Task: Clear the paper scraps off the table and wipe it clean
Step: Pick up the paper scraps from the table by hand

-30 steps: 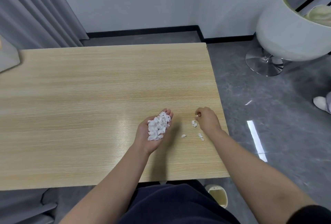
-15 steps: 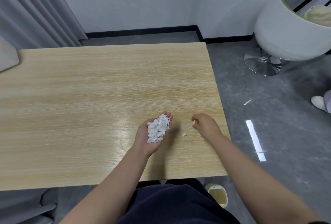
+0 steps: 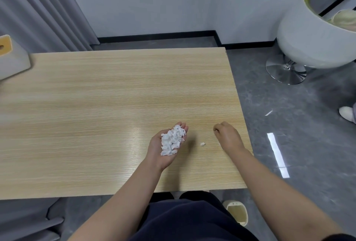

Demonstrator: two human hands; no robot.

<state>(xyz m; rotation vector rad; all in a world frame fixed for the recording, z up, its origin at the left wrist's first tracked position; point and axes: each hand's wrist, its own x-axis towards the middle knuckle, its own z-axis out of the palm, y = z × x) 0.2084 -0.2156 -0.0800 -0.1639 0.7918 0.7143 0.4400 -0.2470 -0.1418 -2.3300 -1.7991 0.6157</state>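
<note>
**Scraps heaped in left palm, one loose scrap on desk between hands**

Left hand is palm up over the desk, fingers relaxed and nearly straight, cupping a heap of white paper scraps from palm to fingertips. Right hand sits near the desk's right edge, back of hand up, fingers curled under; a white bit shows at its fingertips, looks pinched but too small to be sure. One loose scrap lies on the desk between the two hands, closer to the right one, touching neither. A beige box stands at the desk's far left corner. On the floor: white swivel chair far right, small bin near the person's legs.
</note>
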